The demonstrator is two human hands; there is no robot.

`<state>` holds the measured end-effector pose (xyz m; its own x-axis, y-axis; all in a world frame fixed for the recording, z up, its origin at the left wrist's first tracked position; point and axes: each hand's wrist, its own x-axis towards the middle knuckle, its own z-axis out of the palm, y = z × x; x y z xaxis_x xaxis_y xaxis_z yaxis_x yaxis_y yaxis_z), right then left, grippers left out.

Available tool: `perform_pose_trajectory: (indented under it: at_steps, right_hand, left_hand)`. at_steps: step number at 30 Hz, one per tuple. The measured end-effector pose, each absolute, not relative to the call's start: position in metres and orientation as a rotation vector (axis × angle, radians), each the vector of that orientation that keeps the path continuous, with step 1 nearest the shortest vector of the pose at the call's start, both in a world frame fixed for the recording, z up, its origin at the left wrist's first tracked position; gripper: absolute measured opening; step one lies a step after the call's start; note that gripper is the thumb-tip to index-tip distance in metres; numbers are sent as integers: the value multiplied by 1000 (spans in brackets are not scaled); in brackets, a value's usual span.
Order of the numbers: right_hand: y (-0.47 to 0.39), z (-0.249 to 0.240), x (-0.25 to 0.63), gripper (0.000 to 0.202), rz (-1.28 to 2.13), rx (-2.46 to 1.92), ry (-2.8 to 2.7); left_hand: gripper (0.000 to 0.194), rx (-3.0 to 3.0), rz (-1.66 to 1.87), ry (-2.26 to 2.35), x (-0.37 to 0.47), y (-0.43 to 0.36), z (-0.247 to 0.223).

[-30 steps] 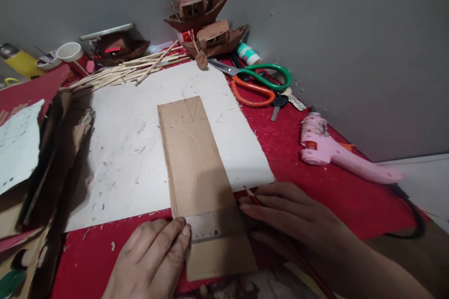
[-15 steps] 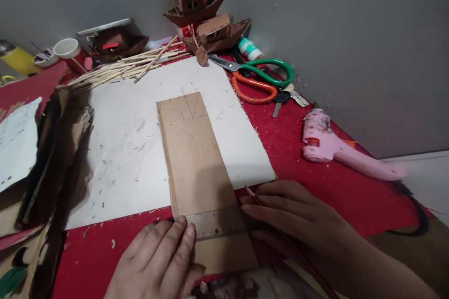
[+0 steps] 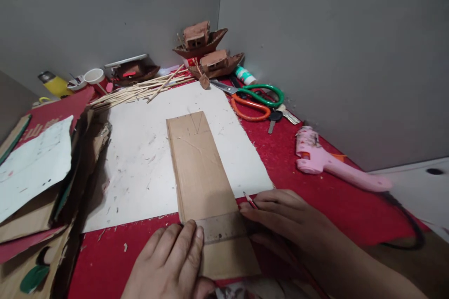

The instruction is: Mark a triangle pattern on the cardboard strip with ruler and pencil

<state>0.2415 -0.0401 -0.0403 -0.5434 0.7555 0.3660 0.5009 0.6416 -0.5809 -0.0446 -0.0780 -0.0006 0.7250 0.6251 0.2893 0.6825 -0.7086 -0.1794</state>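
Crosswise, pressing ruler [image 3: 221, 228] onto cardboard strip [image 3: 198, 173] at its left end with part-open left hand [image 3: 166, 257]; pinching pencil [image 3: 250, 200] in right hand [image 3: 298, 222], point just off strip's right edge.

Cardbd strip [image 3: 198, 173] looks matt, ruler [image 3: 224, 228] smooth clr plastic

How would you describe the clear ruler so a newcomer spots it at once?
On the red tabletop covering, find the large white paper sheet, then the long brown cardboard strip overlapping its near edge. Across the strip's near part, with the left hand at one end, lies the clear plastic ruler. Unlike the opaque cardboard beneath, it is see-through, with small dark markings.
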Motion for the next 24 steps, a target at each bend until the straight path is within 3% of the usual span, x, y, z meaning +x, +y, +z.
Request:
perform_pose_trajectory:
  at_steps: [7, 13, 24]
  right_hand:
    - [-29, -17, 226, 14, 579, -1062, -2278]
    - [0, -10, 207, 24, 373, -1242, -2313]
    - [28, 2, 176, 26, 403, -1410, -2326]
  left_hand:
    - [42, -2675, -161, -999, -45, -86, -4]
    - [42, -2653, -46, -938, -44, -91, -11]
    - [43, -2574, -56, -1030, -44, -71, -18]
